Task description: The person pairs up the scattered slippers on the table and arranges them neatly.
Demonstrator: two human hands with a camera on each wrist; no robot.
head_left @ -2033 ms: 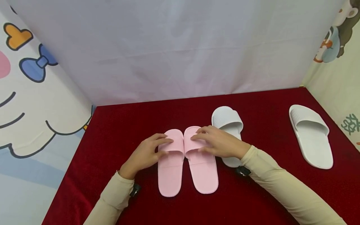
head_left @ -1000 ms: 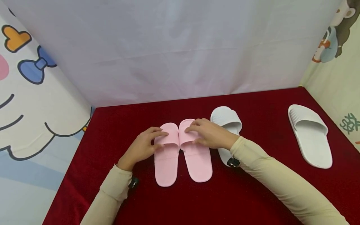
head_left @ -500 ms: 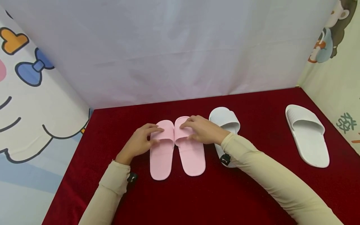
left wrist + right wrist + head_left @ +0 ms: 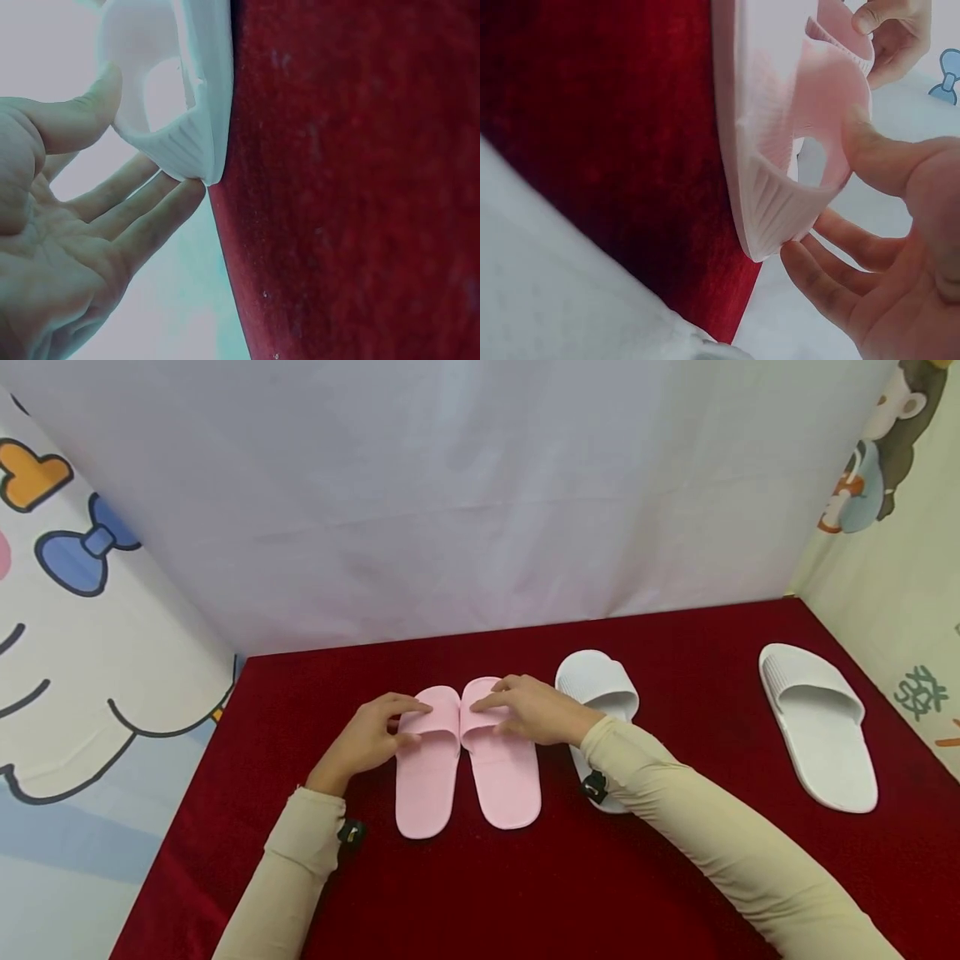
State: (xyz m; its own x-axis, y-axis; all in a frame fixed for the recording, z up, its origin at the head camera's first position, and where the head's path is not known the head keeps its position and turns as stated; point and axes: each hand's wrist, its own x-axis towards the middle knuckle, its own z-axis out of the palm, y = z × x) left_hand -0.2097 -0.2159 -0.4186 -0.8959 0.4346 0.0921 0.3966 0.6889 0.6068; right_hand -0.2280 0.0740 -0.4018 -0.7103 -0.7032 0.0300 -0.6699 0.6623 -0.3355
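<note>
Two pink slippers lie side by side, toes away from me and their straps touching: the left pink slipper (image 4: pixel 425 789) and the right pink slipper (image 4: pixel 506 785). My left hand (image 4: pixel 366 737) holds the left one by its strap, thumb at the strap's opening and fingers along its outer side, as the left wrist view shows. With my right hand (image 4: pixel 538 710) I grip the right slipper's strap in the same manner. In the right wrist view the slipper's sole (image 4: pixel 731 127) lies against the red cloth. My fingers hide parts of both straps.
Just right of the pink pair lies a white slipper (image 4: pixel 596 677), partly covered by my right hand and sleeve. Another white slipper (image 4: pixel 828 739) lies near the right edge of the red cloth (image 4: pixel 465 893). A pale curtain (image 4: pixel 450 510) and printed side walls surround the table.
Both hands have moved the pink slippers together away from me and slightly left; over the last half second they barely shift. Both white slippers have stayed in place.
</note>
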